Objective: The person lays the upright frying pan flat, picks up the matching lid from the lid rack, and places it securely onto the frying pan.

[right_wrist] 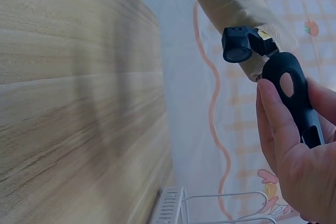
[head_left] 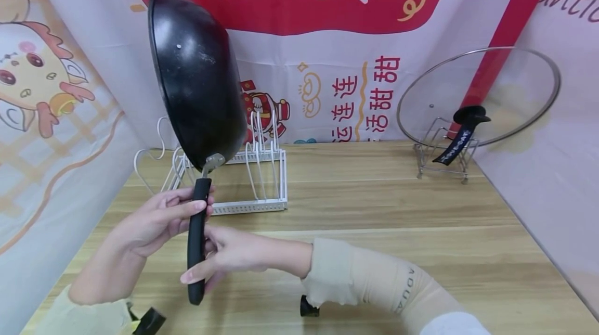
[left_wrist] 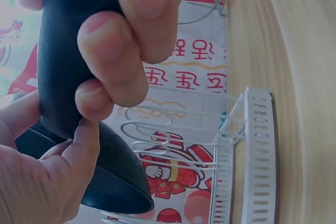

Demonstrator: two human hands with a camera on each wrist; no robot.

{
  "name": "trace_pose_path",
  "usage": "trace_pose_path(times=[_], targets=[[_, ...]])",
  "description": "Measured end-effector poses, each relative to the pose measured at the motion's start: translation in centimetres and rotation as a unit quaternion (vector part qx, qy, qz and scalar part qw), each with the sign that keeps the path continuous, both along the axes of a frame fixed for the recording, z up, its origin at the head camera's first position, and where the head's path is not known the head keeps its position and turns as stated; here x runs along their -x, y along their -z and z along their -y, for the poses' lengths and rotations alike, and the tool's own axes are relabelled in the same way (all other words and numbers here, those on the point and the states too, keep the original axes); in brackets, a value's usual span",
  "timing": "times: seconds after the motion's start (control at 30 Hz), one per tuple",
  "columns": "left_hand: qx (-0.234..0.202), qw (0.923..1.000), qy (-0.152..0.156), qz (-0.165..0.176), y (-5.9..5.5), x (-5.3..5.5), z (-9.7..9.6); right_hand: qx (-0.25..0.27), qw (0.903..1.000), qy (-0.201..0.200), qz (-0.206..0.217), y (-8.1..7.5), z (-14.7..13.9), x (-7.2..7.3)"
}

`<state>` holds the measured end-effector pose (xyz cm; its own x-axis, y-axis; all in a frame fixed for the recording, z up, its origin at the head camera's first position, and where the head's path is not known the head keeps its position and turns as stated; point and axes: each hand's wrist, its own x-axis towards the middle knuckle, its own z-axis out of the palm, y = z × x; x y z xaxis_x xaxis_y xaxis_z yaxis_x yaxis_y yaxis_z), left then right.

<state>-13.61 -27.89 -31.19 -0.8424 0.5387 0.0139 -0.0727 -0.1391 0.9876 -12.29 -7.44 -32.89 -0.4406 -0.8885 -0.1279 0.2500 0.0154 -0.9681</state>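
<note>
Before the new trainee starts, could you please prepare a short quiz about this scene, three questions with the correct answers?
1. Which hand grips the handle at the place closer to the bowl of the pan?
2. True or false: the glass lid is propped up in a wire stand.
3. In the head view, the rack partly behind the pan is: a) red, b) black, c) white.

Key:
1. The left hand; the right hand grips nearer the handle's end.
2. True.
3. c.

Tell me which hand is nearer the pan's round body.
Left. The left hand holds the handle below the pan body; the right hand grips farther down, near the handle's end.
</note>
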Motion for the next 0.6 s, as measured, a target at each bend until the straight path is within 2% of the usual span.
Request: trace_pose_path(times=[0.37,0.6], targets=[[-0.014,0.9998,-0.016,-0.005,-0.5,0.2,-1.0,-0.007,0.9999,0.003,-0.008,-0.7,-0.9,0.5],[-0.017,0.9990,-0.038,0.013,-0.9,0.3,-1.7,-0.014,0.9998,-0.004,-0.012,-1.0,-1.6,0.9]])
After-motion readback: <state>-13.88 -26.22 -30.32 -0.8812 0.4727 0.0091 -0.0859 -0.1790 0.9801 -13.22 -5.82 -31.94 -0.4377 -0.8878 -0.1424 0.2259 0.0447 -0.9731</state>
